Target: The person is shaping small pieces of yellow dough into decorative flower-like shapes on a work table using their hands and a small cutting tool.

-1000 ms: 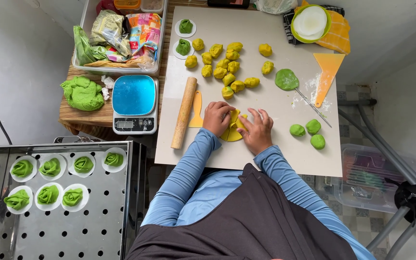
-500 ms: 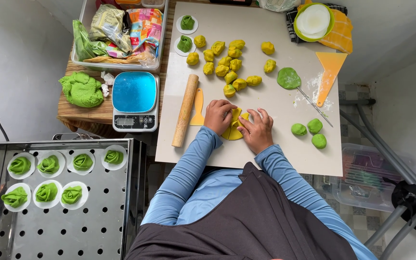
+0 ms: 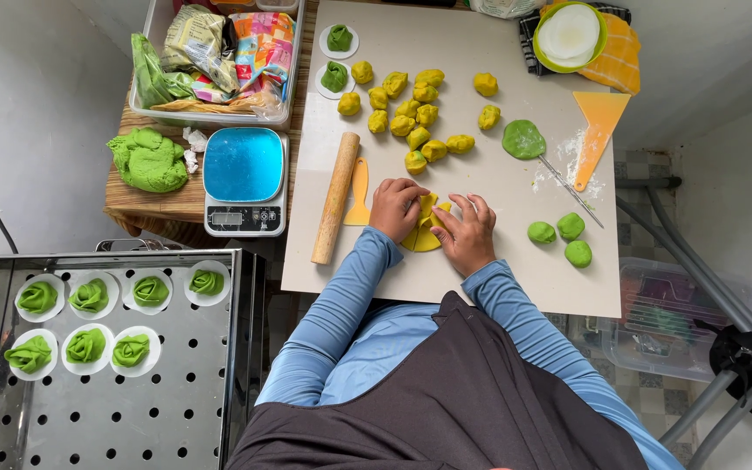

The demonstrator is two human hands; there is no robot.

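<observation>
- both hands sit side by side on a flat yellow dough round [image 3: 424, 237] near the front edge of the white work board [image 3: 480, 287], about the middle of that edge
- left hand [image 3: 396, 207] has its fingers curled down onto the left part of the round, right hand [image 3: 466, 231] has fingers spread and pressing on the right part. neither is clamped around it, more like pushing and folding
- the round looks cut or creased into wedges, can't tell which under the fingers
- wooden rolling pin [image 3: 336, 197] lies just left of the left hand, near the board's left edge, with an orange scraper [image 3: 359, 193] tucked between pin and hand
- bunch of yellow dough balls [image 3: 414, 111] piled toward the back of the board, plus a flattened green dough disc [image 3: 523, 138] further right
- three green dough balls [image 3: 560, 238] near the right edge, well apart from the hands
- blue kitchen scale [image 3: 245, 180] on the wooden side table left of the board, green dough lump [image 3: 147, 160] beside it
- perforated steel tray [image 3: 106, 409] lower left holds green shaped buns [image 3: 89, 296] on white paper rounds
</observation>
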